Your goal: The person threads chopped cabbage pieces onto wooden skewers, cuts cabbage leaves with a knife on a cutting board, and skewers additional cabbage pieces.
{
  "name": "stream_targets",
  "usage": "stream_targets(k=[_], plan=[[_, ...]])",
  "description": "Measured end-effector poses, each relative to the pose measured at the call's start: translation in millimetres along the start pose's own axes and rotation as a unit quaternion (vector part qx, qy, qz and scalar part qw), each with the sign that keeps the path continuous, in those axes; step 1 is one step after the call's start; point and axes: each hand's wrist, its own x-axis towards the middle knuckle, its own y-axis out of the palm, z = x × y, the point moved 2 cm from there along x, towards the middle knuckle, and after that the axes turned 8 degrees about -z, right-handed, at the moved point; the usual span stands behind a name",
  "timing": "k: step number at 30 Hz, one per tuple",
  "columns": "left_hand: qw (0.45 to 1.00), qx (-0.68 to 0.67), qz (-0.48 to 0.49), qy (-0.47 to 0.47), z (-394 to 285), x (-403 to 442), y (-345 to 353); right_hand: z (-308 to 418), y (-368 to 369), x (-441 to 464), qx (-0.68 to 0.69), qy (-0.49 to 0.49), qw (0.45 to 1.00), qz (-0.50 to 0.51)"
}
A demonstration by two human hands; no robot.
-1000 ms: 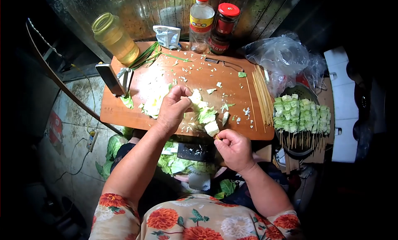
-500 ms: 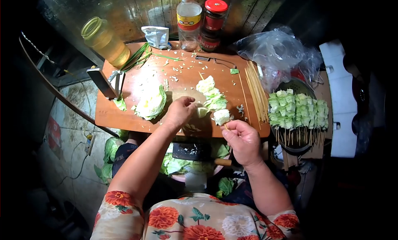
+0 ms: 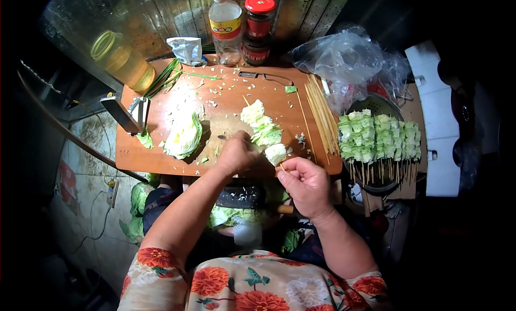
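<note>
My right hand (image 3: 306, 185) pinches the lower end of a wooden skewer (image 3: 282, 166). Pale cabbage pieces (image 3: 266, 132) sit along that skewer, with a squarish cabbage chunk (image 3: 276, 154) closest to my fingers. A bare skewer tip shows at the far end. My left hand (image 3: 239, 154) is closed just left of the cabbage pieces, its fingers curled down; whatever they hold is hidden. Left of it, a cut cabbage (image 3: 184, 139) lies on the brown wooden board (image 3: 145, 159).
Loose bamboo skewers (image 3: 317, 107) lie along the board's right side. Finished cabbage skewers (image 3: 376, 136) rest over a dark pot beyond. Bottles, a red-lidded jar (image 3: 259, 21) and an oil jar (image 3: 126, 66) stand behind. A phone (image 3: 118, 115) leans at left; a cleaver (image 3: 242, 197) is below the board.
The view has shifted, so the board appears further left. My left hand has turned downward over a cabbage piece that showed beside its fingers. My right hand keeps its pinch on the skewer.
</note>
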Motion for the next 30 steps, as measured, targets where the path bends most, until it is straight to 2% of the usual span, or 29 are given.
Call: stream_targets(k=[1, 2, 3, 5, 6, 7, 9, 13, 16, 25, 28, 30], plan=[[0.988, -0.141, -0.014, -0.062, 6, 4, 1, 0, 0, 0, -0.008, -0.011, 1.000, -0.002], [0.952, -0.278, -0.028, -0.122, 12, 7, -1, 1, 1, -1, -0.007, -0.013, 1.000, -0.001], [0.900, -0.398, -0.016, -0.175, 10, 12, -14, 3, 1, -3, -0.013, -0.003, 1.000, 0.005], [0.760, -0.628, -0.021, -0.166, 14, 17, -37, 8, 3, -5, -0.017, 0.003, 1.000, 0.014], [0.757, -0.625, -0.062, -0.179, 6, 16, -51, 10, 5, -7, -0.019, 0.016, 0.999, 0.031], [0.768, -0.624, -0.051, -0.138, 11, 18, -61, 11, 7, -8, -0.022, 0.029, 0.998, 0.047], [0.739, -0.640, -0.114, -0.175, -1, 9, -75, 13, 10, -8, -0.036, 0.019, 0.997, 0.062], [0.713, -0.671, -0.110, -0.170, 1, 6, -86, 15, 18, -9, -0.036, 0.002, 0.997, 0.071], [0.727, -0.654, -0.133, -0.164, 0, 4, -92, 15, 20, -10, -0.032, -0.011, 0.997, 0.071], [0.744, -0.651, -0.106, -0.108, -2, 2, -96, 17, 23, -10, -0.035, -0.018, 0.996, 0.080], [0.760, -0.630, -0.122, -0.104, -8, 1, -95, 14, 24, -12, -0.036, -0.023, 0.996, 0.075], [0.785, -0.602, -0.133, -0.057, -12, 0, -94, 12, 24, -13, -0.036, -0.023, 0.996, 0.076]])
